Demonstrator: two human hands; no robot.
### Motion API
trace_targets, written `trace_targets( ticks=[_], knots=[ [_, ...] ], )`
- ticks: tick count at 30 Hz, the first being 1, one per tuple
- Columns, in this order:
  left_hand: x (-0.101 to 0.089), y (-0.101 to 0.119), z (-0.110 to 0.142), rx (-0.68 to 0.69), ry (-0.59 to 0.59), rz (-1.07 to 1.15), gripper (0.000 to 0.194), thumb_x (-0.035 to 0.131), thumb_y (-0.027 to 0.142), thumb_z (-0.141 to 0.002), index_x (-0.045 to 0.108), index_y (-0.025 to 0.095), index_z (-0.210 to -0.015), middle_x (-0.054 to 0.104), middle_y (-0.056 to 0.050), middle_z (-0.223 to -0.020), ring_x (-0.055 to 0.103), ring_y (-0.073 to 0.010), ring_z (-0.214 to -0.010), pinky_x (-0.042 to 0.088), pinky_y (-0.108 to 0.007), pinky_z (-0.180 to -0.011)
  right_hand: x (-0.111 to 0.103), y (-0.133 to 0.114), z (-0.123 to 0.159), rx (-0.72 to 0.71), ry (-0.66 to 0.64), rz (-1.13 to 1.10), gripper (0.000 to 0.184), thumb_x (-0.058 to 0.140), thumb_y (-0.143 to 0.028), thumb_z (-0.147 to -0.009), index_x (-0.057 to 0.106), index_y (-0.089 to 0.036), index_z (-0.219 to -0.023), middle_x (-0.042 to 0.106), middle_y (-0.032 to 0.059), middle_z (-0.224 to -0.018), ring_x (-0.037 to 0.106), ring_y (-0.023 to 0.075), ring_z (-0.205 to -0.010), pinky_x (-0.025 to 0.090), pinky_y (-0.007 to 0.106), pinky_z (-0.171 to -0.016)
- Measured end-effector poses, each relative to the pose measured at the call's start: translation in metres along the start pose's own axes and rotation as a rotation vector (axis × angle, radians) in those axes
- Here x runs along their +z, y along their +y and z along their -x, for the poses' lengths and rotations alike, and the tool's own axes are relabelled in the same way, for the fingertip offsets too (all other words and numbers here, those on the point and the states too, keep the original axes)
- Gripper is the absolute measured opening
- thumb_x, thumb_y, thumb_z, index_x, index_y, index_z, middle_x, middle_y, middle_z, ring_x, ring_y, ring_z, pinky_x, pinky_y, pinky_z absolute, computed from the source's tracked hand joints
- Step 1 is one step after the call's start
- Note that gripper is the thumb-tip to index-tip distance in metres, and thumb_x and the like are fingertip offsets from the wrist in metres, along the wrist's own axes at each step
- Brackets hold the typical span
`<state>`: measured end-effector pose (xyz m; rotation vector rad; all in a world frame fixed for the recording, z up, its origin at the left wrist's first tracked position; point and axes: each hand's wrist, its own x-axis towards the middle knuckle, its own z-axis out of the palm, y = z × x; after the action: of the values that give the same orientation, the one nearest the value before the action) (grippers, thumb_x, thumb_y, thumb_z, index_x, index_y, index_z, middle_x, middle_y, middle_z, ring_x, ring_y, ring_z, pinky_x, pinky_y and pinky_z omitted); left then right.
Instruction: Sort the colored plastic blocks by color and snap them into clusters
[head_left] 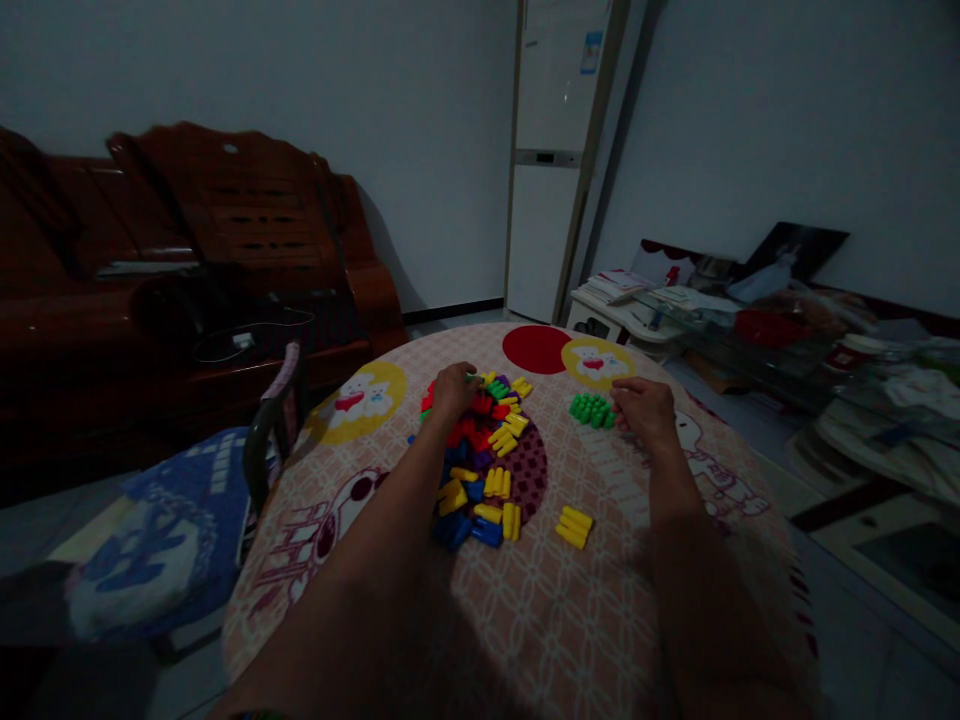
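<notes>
A mixed heap of plastic building bricks (pixel 484 470) in red, yellow, blue, green and purple lies in the middle of a round table (pixel 525 610) with a pink patterned cloth. My left hand (pixel 452 387) rests on the far end of the heap with its fingers curled over a green piece. Off to the right sits a small separate cluster of green bricks (pixel 592 409). My right hand (pixel 643 408) is closed beside that cluster, fingertips touching it. A pair of yellow bricks (pixel 574 526) lies apart, nearer to me.
A chair with a blue cushion (pixel 176 525) stands at the table's left. A dark wooden sofa (pixel 187 260) is behind it. A tall white appliance (pixel 551 160) stands in the corner. A cluttered low table (pixel 750 330) with papers and a red bowl is at the right.
</notes>
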<state>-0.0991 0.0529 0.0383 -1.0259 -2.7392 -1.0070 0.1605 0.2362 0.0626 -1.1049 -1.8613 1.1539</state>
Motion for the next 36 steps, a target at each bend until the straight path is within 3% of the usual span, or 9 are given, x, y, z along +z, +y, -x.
trace_targets(
  ticks=[5,7,14,16,19,24,27,30,36],
  knots=[
    [0.025,0.034,0.047,0.215,-0.164,0.594,0.039,0.071,0.016,-0.076,0.073,0.015,-0.115,0.077,-0.008,-0.109,0.071,-0.0217,-0.098,0.057,-0.035,-0.091,0.027,-0.009,0.017,0.005,-0.382,-0.026,0.012,0.064,-0.025,-0.079,0.069,-0.014,-0.081,0.062,-0.0008,-0.055,0.054,0.0101,-0.039,0.041,0.019,-0.036],
    [0.038,0.045,0.067,0.269,-0.230,0.711,0.043,0.072,0.011,-0.071,0.072,0.015,-0.114,0.076,-0.008,-0.112,0.071,-0.0222,-0.099,0.057,-0.036,-0.090,0.037,-0.009,0.023,-0.023,-0.501,-0.005,0.016,0.063,-0.028,-0.082,0.066,-0.015,-0.072,0.059,-0.0021,-0.051,0.051,0.0090,-0.036,0.038,0.018,-0.033],
    [0.052,0.050,0.094,0.399,-0.263,0.790,0.055,0.065,0.003,-0.069,0.069,0.017,-0.122,0.072,-0.010,-0.119,0.070,-0.0225,-0.104,0.058,-0.036,-0.092,0.043,-0.003,0.025,-0.011,-0.599,-0.031,0.012,0.071,-0.027,-0.074,0.065,-0.017,-0.070,0.057,-0.0048,-0.045,0.047,0.0089,-0.032,0.033,0.018,-0.030],
    [0.051,0.049,0.093,0.404,-0.226,0.793,0.061,0.064,0.003,-0.071,0.065,0.018,-0.129,0.068,-0.012,-0.128,0.068,-0.0228,-0.110,0.058,-0.037,-0.094,0.039,-0.002,0.022,0.001,-0.557,-0.094,0.015,0.074,-0.027,-0.071,0.063,-0.017,-0.068,0.059,-0.0029,-0.047,0.051,0.0105,-0.034,0.036,0.019,-0.031],
    [0.048,0.045,0.086,0.360,-0.119,0.709,0.060,0.066,0.005,-0.073,0.064,0.018,-0.131,0.067,-0.013,-0.131,0.068,-0.0229,-0.112,0.057,-0.039,-0.097,0.036,0.000,0.016,0.007,-0.338,-0.134,0.015,0.072,-0.026,-0.071,0.060,-0.018,-0.067,0.062,-0.0010,-0.051,0.057,0.0128,-0.040,0.041,0.020,-0.035],
    [0.035,0.030,0.071,0.249,0.023,0.514,0.045,0.068,0.011,-0.078,0.069,0.018,-0.122,0.072,-0.011,-0.120,0.070,-0.0243,-0.106,0.057,-0.042,-0.097,0.040,0.011,0.008,-0.135,-0.030,0.263,0.010,0.066,-0.022,-0.075,0.063,-0.018,-0.067,0.066,0.0017,-0.058,0.064,0.0160,-0.055,0.046,0.023,-0.051],
    [0.024,0.016,0.063,0.200,0.106,0.395,0.042,0.067,0.013,-0.079,0.070,0.016,-0.121,0.073,-0.012,-0.117,0.070,-0.0252,-0.105,0.057,-0.042,-0.096,0.046,0.017,0.008,-0.296,0.012,0.567,0.010,0.068,-0.022,-0.077,0.067,-0.017,-0.068,0.073,0.0074,-0.072,0.069,0.0194,-0.073,0.046,0.026,-0.065],
    [0.014,0.003,0.057,0.172,0.184,0.305,0.042,0.065,0.012,-0.079,0.069,0.015,-0.122,0.073,-0.012,-0.114,0.070,-0.0254,-0.104,0.056,-0.042,-0.096,0.051,0.022,0.011,-0.342,0.006,0.769,0.011,0.068,-0.025,-0.082,0.072,-0.016,-0.077,0.076,0.0114,-0.085,0.069,0.0214,-0.082,0.044,0.028,-0.069],
    [0.013,-0.015,0.053,0.169,0.187,0.136,0.044,0.059,0.009,-0.081,0.067,0.013,-0.124,0.071,-0.014,-0.122,0.066,-0.0276,-0.115,0.052,-0.042,-0.104,0.051,0.027,0.015,-0.357,-0.010,0.908,0.015,0.065,-0.027,-0.089,0.074,-0.014,-0.088,0.076,0.0120,-0.091,0.068,0.0211,-0.084,0.040,0.028,-0.070]
  ],
)
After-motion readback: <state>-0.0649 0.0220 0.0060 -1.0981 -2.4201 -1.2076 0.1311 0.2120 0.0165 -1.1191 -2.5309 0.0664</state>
